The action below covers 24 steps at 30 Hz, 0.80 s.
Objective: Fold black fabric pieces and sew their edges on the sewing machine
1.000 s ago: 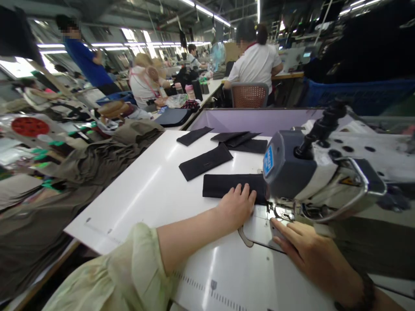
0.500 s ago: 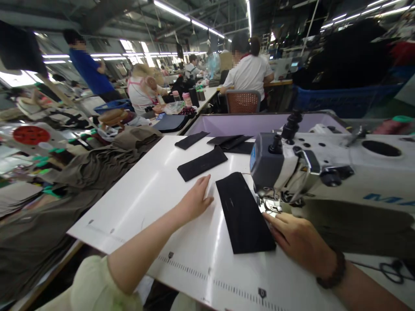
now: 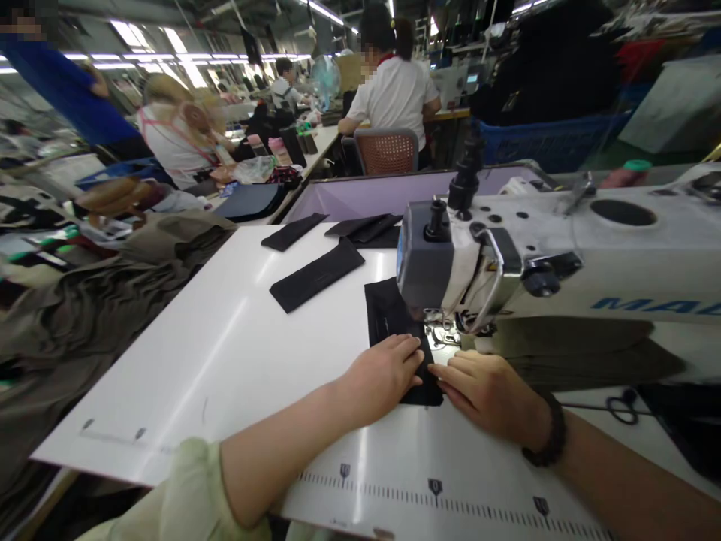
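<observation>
A folded black fabric piece [image 3: 378, 309] lies on the white table, its right edge beside the lit presser foot [image 3: 444, 335] of the sewing machine [image 3: 496, 248]. My left hand [image 3: 388, 376] rests on top of the fabric, fingers stretched forward and lying flat, covering its middle. At the right edge, my right hand [image 3: 490, 391] is closed, with thumb and forefinger at the fabric just in front of the presser foot. A dark beaded bracelet [image 3: 552, 432] circles my right wrist. Another black piece [image 3: 317, 275] lies farther back on the table.
More black pieces [image 3: 363, 229] overlap at the table's back. Olive fabric [image 3: 586, 349] sits under the machine arm, with black-handled scissors [image 3: 622, 406] nearby. A brown fabric heap [image 3: 107, 293] borders the left side. A purple-lined bin [image 3: 349, 197] stands behind; co-workers sit beyond.
My left hand has moved right from the bare table onto the black fabric. The fabric now lies closer to the presser foot, and my right hand stays at its edge. The view has shifted.
</observation>
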Motion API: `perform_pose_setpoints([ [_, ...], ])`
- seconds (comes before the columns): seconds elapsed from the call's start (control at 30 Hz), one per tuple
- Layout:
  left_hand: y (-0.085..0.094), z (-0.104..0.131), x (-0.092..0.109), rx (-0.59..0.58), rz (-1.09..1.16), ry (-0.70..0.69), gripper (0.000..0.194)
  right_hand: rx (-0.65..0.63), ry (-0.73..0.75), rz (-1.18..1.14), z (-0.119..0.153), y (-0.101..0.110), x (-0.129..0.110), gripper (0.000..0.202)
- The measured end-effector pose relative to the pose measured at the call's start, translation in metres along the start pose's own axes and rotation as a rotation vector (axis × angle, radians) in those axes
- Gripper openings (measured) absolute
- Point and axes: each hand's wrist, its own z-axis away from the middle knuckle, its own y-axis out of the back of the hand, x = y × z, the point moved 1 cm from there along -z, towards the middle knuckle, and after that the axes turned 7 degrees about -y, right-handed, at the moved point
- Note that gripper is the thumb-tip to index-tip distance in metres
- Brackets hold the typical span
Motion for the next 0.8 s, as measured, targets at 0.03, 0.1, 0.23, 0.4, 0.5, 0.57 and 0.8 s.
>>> perform_pose_setpoints([
  [0.03, 0.0, -0.001, -0.003, -0.003, 0.008, -0.009, 0.032, -0.01, -0.004, 0.009, 0.0, 0.0, 0.0, 0.021],
  [0.1, 0.0, -0.003, -0.006, -0.016, 0.026, -0.027, 0.032, -0.006, -0.023, 0.03, -0.001, -0.001, 0.001, 0.021],
  [0.23, 0.001, -0.008, -0.011, -0.026, 0.075, -0.041, 0.029, 0.035, -0.046, 0.036, -0.001, -0.002, 0.002, 0.022],
  [0.4, 0.002, -0.009, -0.017, -0.018, 0.169, -0.047, 0.025, 0.061, -0.057, 0.042, -0.001, -0.002, 0.0, 0.024],
  [0.5, 0.002, -0.009, -0.019, -0.005, 0.202, -0.044, 0.024, 0.083, -0.056, 0.052, -0.002, -0.002, -0.001, 0.024],
  [0.57, 0.001, -0.009, -0.02, 0.007, 0.205, -0.046, 0.025, 0.087, -0.059, 0.061, -0.002, -0.003, -0.001, 0.024],
  [0.8, -0.001, -0.01, -0.021, 0.032, 0.207, -0.056, 0.023, 0.077, -0.109, 0.052, -0.002, -0.004, 0.0, 0.021],
])
